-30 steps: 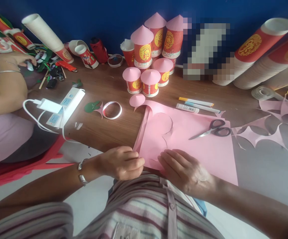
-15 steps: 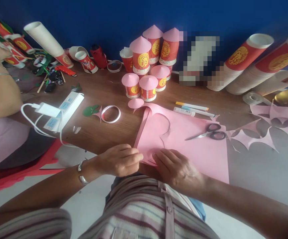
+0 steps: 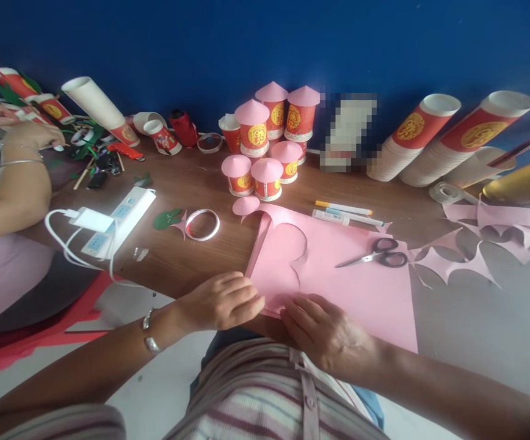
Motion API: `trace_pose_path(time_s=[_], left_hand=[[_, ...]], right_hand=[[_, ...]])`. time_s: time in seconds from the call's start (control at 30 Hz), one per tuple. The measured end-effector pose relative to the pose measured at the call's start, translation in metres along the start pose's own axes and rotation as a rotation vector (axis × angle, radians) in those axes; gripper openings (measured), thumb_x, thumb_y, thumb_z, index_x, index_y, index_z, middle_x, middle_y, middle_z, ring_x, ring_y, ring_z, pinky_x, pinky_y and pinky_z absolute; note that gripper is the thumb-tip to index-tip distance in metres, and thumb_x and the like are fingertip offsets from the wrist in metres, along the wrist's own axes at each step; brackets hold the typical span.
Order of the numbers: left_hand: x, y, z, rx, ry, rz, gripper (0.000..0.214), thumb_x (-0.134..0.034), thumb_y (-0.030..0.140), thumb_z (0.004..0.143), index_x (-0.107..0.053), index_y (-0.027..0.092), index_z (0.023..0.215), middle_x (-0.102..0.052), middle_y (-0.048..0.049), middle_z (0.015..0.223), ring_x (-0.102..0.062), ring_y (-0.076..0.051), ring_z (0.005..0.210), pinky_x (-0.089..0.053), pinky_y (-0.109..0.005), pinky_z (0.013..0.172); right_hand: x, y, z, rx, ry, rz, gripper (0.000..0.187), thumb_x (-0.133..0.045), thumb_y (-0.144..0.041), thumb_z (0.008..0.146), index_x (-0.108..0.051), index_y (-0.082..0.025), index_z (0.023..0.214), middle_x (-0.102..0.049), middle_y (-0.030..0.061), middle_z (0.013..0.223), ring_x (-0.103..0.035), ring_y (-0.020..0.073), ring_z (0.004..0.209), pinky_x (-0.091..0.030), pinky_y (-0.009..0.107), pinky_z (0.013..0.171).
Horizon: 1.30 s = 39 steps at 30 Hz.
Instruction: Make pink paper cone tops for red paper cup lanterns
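Pink paper sheets (image 3: 338,269) lie stacked at the table's front edge. A top piece with rounded cut-outs along its side (image 3: 272,269) is on their left part. My left hand (image 3: 231,300) is closed at the paper's left front corner, fingers curled and thumb against them. My right hand (image 3: 322,330) bends over the front edge, fingers pressed together on the paper; its fingertips are partly hidden. A thin pink edge shows between both hands. Black-handled scissors (image 3: 377,255) rest on the sheets, blades pointing left. A small pink paper cone (image 3: 245,206) sits beyond the stack.
Red paper cups with pink cone tops (image 3: 267,177) stand at the back. Markers (image 3: 345,211), a tape roll (image 3: 202,225) and a power strip (image 3: 121,223) lie about. Pink scraps (image 3: 461,260) and cup stacks (image 3: 430,134) are on the right. Another person's arm (image 3: 22,165) is at left.
The view has tilted up slightly, so things on the table sit lower in the picture. Both my hands stay at the paper's front edge with little movement.
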<state>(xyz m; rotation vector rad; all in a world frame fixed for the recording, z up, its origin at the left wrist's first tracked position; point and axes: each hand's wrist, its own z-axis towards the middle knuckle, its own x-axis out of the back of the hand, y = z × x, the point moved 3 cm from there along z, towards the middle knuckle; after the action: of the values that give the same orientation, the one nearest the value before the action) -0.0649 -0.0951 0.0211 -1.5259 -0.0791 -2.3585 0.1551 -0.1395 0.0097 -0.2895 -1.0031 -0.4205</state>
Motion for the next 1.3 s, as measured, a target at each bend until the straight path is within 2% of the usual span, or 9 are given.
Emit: trace_pose_path(time_s=[0.07, 0.17, 0.27, 0.53, 0.8, 0.9, 1.0, 1.13, 1.3], left_hand=[[-0.001, 0.000, 0.001, 0.012, -0.012, 0.019, 0.015, -0.059, 0.004, 0.091, -0.067, 0.014, 0.099, -0.067, -0.0036, 0.084, -0.063, -0.017, 0.080, -0.056, -0.034, 0.080], [-0.002, 0.002, -0.002, -0.001, -0.010, 0.026, 0.015, -0.061, 0.001, 0.087, -0.064, 0.015, 0.083, -0.065, -0.0031, 0.081, -0.060, -0.017, 0.077, -0.055, -0.034, 0.078], [-0.002, 0.001, -0.007, 0.009, 0.004, 0.033, 0.020, -0.060, -0.002, 0.085, -0.060, 0.016, 0.077, -0.062, -0.0027, 0.079, -0.058, -0.016, 0.076, -0.054, -0.034, 0.076], [0.000, -0.001, -0.010, 0.045, -0.062, -0.035, 0.021, -0.058, -0.004, 0.087, -0.058, 0.015, 0.078, -0.060, -0.0027, 0.079, -0.053, -0.016, 0.074, -0.048, -0.032, 0.073], [0.003, -0.007, -0.008, 0.085, -0.213, -0.123, 0.021, -0.053, 0.001, 0.091, -0.055, 0.017, 0.078, -0.059, -0.0014, 0.079, -0.049, -0.014, 0.070, -0.042, -0.031, 0.068], [0.006, -0.018, -0.008, 0.111, -0.245, -0.220, 0.012, -0.060, 0.014, 0.093, -0.058, 0.018, 0.082, -0.062, -0.0013, 0.078, -0.052, -0.015, 0.071, -0.042, -0.031, 0.066], [0.011, -0.035, -0.008, 0.173, -0.172, -0.267, 0.013, -0.067, 0.029, 0.094, -0.061, 0.018, 0.090, -0.065, -0.0021, 0.081, -0.056, -0.016, 0.074, -0.045, -0.031, 0.068], [0.014, -0.053, 0.002, 0.202, -0.048, -0.112, 0.005, -0.062, 0.014, 0.095, -0.061, 0.017, 0.091, -0.066, -0.0024, 0.084, -0.058, -0.014, 0.075, -0.047, -0.029, 0.070], [0.007, -0.054, 0.025, 0.117, -0.048, -0.020, 0.012, -0.058, 0.009, 0.095, -0.061, 0.017, 0.086, -0.066, -0.0009, 0.082, -0.057, -0.014, 0.073, -0.047, -0.029, 0.069]], right_hand=[[0.000, 0.000, -0.001, 0.001, -0.005, 0.004, 0.020, -0.055, -0.002, 0.094, -0.072, -0.005, 0.105, -0.074, 0.0137, 0.099, -0.069, 0.0252, 0.094, -0.059, 0.039, 0.079], [0.000, 0.002, -0.004, -0.009, -0.002, -0.016, 0.023, -0.055, -0.005, 0.094, -0.070, -0.004, 0.112, -0.075, 0.0145, 0.103, -0.069, 0.0258, 0.097, -0.058, 0.040, 0.080], [0.000, 0.006, -0.007, -0.026, 0.008, -0.065, 0.028, -0.054, -0.007, 0.096, -0.068, -0.005, 0.120, -0.074, 0.0161, 0.111, -0.068, 0.0279, 0.105, -0.057, 0.043, 0.086], [-0.001, 0.014, -0.015, -0.005, -0.006, -0.080, 0.020, -0.060, -0.015, 0.096, -0.071, -0.008, 0.112, -0.074, 0.0150, 0.108, -0.067, 0.0273, 0.102, -0.058, 0.043, 0.086], [-0.002, 0.016, -0.019, -0.002, -0.020, -0.055, 0.027, -0.056, -0.019, 0.099, -0.068, -0.004, 0.118, -0.075, 0.0166, 0.108, -0.067, 0.0298, 0.103, -0.058, 0.046, 0.083], [-0.002, 0.016, -0.017, -0.019, -0.034, -0.044, 0.026, -0.054, -0.021, 0.101, -0.069, -0.006, 0.116, -0.075, 0.0155, 0.108, -0.066, 0.0287, 0.100, -0.058, 0.045, 0.081], [-0.003, 0.018, -0.016, -0.026, -0.021, -0.048, 0.026, -0.052, -0.022, 0.102, -0.070, -0.008, 0.113, -0.075, 0.0142, 0.108, -0.066, 0.0282, 0.099, -0.057, 0.043, 0.080], [-0.006, 0.017, -0.014, -0.008, -0.014, -0.059, 0.022, -0.055, -0.020, 0.100, -0.071, -0.008, 0.110, -0.075, 0.0136, 0.107, -0.066, 0.0278, 0.098, -0.056, 0.043, 0.078], [-0.006, 0.015, -0.011, -0.054, -0.007, -0.047, 0.023, -0.055, -0.020, 0.100, -0.070, -0.007, 0.112, -0.074, 0.0155, 0.112, -0.065, 0.0282, 0.106, -0.056, 0.043, 0.085]])
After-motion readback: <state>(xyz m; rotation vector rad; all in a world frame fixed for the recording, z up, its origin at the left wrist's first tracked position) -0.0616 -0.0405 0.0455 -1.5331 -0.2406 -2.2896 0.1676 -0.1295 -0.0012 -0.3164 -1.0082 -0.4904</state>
